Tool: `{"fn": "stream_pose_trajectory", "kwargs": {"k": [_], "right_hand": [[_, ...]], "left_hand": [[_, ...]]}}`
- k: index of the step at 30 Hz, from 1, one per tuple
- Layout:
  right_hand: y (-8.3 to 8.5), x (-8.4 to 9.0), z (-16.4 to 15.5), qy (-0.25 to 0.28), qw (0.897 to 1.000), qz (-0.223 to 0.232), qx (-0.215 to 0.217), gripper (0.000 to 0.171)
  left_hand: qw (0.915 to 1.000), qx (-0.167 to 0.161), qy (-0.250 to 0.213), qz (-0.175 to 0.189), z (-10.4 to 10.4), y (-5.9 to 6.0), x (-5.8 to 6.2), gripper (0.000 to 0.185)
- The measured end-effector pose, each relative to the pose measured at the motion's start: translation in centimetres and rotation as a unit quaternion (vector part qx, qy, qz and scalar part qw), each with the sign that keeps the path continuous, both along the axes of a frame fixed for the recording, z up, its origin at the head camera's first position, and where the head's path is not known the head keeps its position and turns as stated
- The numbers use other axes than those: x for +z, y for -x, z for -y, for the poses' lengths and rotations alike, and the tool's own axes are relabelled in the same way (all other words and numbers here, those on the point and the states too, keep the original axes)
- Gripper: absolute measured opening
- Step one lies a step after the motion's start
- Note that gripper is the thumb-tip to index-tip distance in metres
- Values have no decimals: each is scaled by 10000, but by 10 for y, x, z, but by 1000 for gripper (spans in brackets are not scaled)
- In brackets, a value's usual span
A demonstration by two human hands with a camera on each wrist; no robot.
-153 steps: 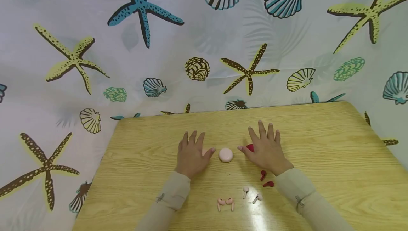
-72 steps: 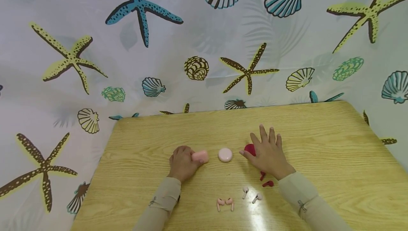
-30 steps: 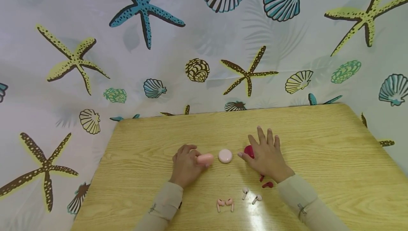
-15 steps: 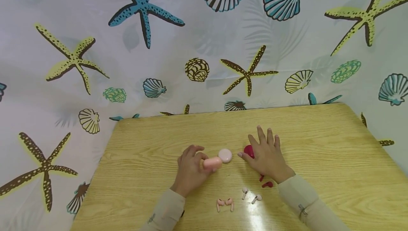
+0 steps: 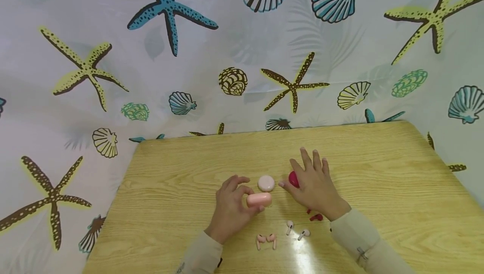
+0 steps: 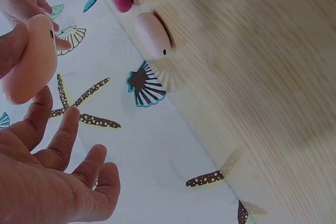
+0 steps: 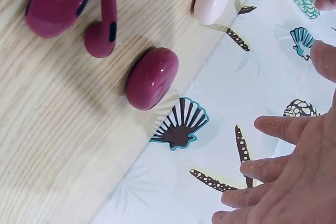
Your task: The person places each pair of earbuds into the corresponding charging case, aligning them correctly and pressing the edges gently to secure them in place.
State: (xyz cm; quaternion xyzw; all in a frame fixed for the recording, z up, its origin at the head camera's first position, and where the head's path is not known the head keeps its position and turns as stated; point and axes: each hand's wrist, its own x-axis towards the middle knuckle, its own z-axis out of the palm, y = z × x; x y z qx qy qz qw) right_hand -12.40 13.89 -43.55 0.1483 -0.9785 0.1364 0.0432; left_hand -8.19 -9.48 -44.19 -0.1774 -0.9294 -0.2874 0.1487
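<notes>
Over the tabletop [image 5: 177, 169], just nearer to us than the round pale case [image 5: 266, 183], our left hand [image 5: 230, 213] has the peach case [image 5: 259, 199] pinched btwn thumb and index; its other fingers are spread loose, touching nothing that we can see. Our right hand [image 5: 315, 188], fingers straight and apart, grips nothing and lies near the red case [image 5: 293, 179], partly hiding it in the head view. To handle the peach case well, we'd want a light pinch at one end, w/ the rest of the shell in sight, b/c the smooth, rounded surface may slip or spin (our judgement, not smth we can see). A small dark mark [image 6: 52, 33] on its side makes a handy ref. for which way it's turned. We should tilt from the wrist, slowly, and stay low, so a drop does little harm. The pale case sits near, so we'd avoid nudging it. Closer to us lie the peach earbuds [image 5: 261, 238], w/ the white earbuds [image 5: 305, 233] to their right and the red earbuds [image 5: 319, 217] farther over; best to leave all undisturbed. If the pinch wobbles, our right hand is free to steady the far end.
</notes>
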Motion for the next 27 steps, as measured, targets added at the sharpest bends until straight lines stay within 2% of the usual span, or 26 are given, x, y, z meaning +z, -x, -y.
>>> {"fn": "stream_pose_trajectory", "kwargs": {"k": [3,11,16,20,27], "right_hand": [[-2,4,1,187,9998,68,89,70],[-10,10,4,1174,9916,251,485,65],[-20,13,10,1581,9807,-141,1140,57],[-28,17,15,1754,9671,-638,1729,50],[-37,17,21,1569,9460,-1415,2459,37]], "left_hand": [[10000,-44,-43,0,-2,-2,1,36],[9999,-52,-106,71,-5,-5,-2,36],[9998,-58,-91,147,-4,-6,-5,36],[9997,-94,-153,148,-4,-5,-6,35],[9998,-101,-192,2,-5,-5,-7,37]]}}
